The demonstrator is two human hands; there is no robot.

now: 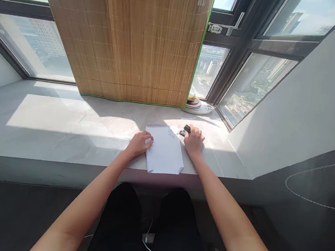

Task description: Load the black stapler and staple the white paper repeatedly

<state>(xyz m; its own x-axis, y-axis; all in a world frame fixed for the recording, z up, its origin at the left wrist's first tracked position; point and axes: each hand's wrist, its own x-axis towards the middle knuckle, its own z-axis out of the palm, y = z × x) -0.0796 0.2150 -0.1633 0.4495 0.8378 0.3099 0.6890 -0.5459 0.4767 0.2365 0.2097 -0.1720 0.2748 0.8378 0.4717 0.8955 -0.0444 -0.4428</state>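
Observation:
A white sheet of paper [165, 150] lies on the grey window ledge [67, 132], its near edge at the ledge's front. My left hand [139, 143] rests on the paper's left edge with its fingers curled down onto it. My right hand [193, 139] is closed around a small black object [184, 131], possibly a stapler, at the paper's upper right corner. Some faint print shows near that corner.
A bamboo blind [134, 40] hangs over the middle window. A stack of plates [197, 104] sits on the ledge at the blind's right end. A white wall [298, 102] slopes along the right. My dark-clad legs and a white cable [149, 247] are below the ledge.

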